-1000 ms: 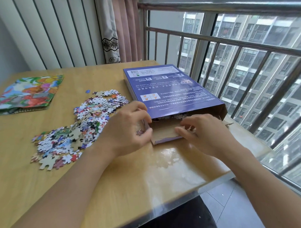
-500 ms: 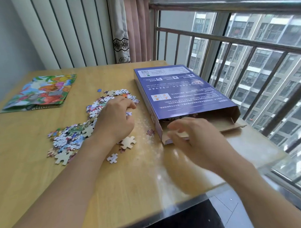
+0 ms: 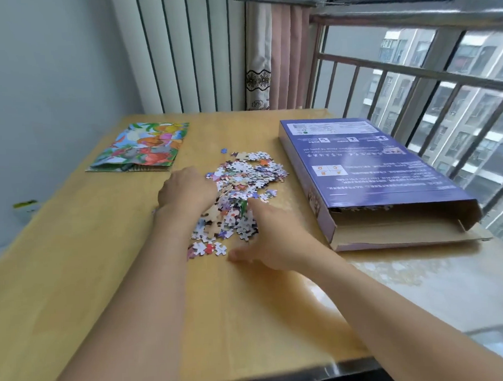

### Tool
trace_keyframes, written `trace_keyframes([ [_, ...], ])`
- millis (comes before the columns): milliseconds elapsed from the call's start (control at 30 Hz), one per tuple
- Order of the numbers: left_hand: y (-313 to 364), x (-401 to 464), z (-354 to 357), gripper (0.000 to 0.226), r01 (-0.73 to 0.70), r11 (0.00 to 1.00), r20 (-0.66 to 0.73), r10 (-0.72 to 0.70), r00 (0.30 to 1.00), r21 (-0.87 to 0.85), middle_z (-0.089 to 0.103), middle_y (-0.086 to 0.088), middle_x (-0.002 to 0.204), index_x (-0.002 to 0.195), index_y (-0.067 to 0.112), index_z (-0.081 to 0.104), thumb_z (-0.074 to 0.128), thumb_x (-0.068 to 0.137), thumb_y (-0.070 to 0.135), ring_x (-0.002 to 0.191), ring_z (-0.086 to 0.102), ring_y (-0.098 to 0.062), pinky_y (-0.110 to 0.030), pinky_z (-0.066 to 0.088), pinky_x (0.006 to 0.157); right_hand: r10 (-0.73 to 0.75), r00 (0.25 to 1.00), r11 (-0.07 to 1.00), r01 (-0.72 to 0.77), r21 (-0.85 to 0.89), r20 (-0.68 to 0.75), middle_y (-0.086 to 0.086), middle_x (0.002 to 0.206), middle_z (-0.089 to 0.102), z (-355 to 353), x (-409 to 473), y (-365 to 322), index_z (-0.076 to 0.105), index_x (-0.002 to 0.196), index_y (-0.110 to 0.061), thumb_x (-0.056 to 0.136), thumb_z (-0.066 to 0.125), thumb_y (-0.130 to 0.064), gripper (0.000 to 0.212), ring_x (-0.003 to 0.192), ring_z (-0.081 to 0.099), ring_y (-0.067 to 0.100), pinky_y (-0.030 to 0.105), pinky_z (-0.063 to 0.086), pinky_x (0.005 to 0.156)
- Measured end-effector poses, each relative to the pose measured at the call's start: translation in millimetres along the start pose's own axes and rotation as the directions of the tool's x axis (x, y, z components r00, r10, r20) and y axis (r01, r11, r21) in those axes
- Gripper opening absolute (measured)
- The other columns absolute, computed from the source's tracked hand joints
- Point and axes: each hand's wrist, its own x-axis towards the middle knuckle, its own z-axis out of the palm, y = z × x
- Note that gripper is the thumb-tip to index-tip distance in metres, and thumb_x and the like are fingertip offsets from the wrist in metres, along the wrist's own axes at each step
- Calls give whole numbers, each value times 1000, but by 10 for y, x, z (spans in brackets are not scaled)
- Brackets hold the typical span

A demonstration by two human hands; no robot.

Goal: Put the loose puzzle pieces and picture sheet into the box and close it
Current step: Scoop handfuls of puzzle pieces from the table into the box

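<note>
Centrally, the left hand (image 3: 187, 188) and right hand (image 3: 270, 235), fingers relaxed, flank the heap of multicoloured cardboard puzzle pieces (image 3: 239, 190); open-ended purple cardboard box (image 3: 366, 169) at three o'clock, colourful picture sheet (image 3: 142, 145) at ten.

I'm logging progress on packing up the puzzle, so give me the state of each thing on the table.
box: lying flat, near end open
puzzle pieces: loose pile on table
picture sheet: flat on table, outside box
left hand: on pile's left edge
right hand: open, at pile's near side
</note>
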Motion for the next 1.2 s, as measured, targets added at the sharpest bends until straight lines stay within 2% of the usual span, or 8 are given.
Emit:
trace_keyframes([
  [133, 15, 27, 31, 29, -61, 998, 43, 62, 997, -32, 61, -7, 104, 111, 14, 65, 48, 90, 21, 90, 58, -32, -37, 51, 76, -19, 999, 989, 24, 146, -35, -1, 146, 49, -171, 63, 138, 37, 152, -20, 67, 93, -35, 103, 127, 51, 16, 33, 46, 102],
  [300, 28, 60, 65, 28, -105, 992, 56, 109, 992, -75, 66, -6, 103, 111, 17, 66, 48, 91, 26, 89, 61, -30, -34, 51, 73, -7, 996, 1000, 9, -15, 92, -11, 109, 55, -306, 103, 336, 46, 123, -28, 53, 96, -49, 88, 92, 52, 12, 22, 43, 67],
  [467, 57, 53, 49, 31, -101, 985, 77, 112, 991, -139, 64, -4, 103, 113, 19, 67, 47, 90, 22, 89, 61, -29, -32, 49, 72, -32, 993, 999, 27, 44, 114, -6, 124, 57, -308, 197, 291, 39, 151, -22, 54, 97, -43, 115, 105, 59, 15, 34, 52, 93],
  [567, 79, 44, 55, 32, -97, 977, 105, 119, 987, -190, 66, -6, 104, 111, 21, 68, 46, 88, 19, 88, 62, -28, -29, 44, 67, -47, 988, 998, 39, 53, 149, -3, 140, 51, -331, 265, 261, 23, 157, -32, 53, 98, -43, 129, 114, 58, 17, 40, 52, 99],
  [667, 88, 52, 52, 31, -72, 957, 134, 114, 984, -280, 67, -5, 99, 105, 23, 69, 44, 87, 16, 81, 61, -25, -27, 41, 59, -67, 969, 991, 93, -99, 236, 2, 158, 29, -378, 374, 155, 0, 157, -43, 50, 97, -51, 145, 140, 40, 27, 47, 41, 111],
  [767, 88, 60, 54, 31, -45, 910, 157, 119, 980, -412, 67, -6, 95, 101, 22, 69, 42, 89, 11, 80, 65, -23, -36, 58, 69, -55, 948, 969, 127, -214, 315, 1, 159, 23, -398, 520, 17, -12, 150, -56, 44, 95, -59, 150, 138, 41, 34, 51, 43, 108],
  [1000, 92, 71, 78, 31, -35, 876, 140, 117, 983, -481, 71, -5, 98, 98, 20, 69, 41, 88, 10, 85, 66, -20, -40, 60, 78, -82, 972, 980, 119, -159, 220, -5, 136, 47, -353, 577, 65, 42, 139, -43, 51, 94, -55, 103, 115, 54, 22, 43, 51, 94],
  [1200, 117, 52, 72, 30, -58, 885, 130, 132, 983, -462, 74, -1, 91, 99, 20, 70, 41, 90, 12, 71, 61, -14, -25, 47, 59, -184, 978, 981, 190, -51, 99, -2, 118, 58, -321, 490, 150, 58, 124, -32, 71, 87, -29, 60, 99, 59, 21, 37, 55, 79],
])
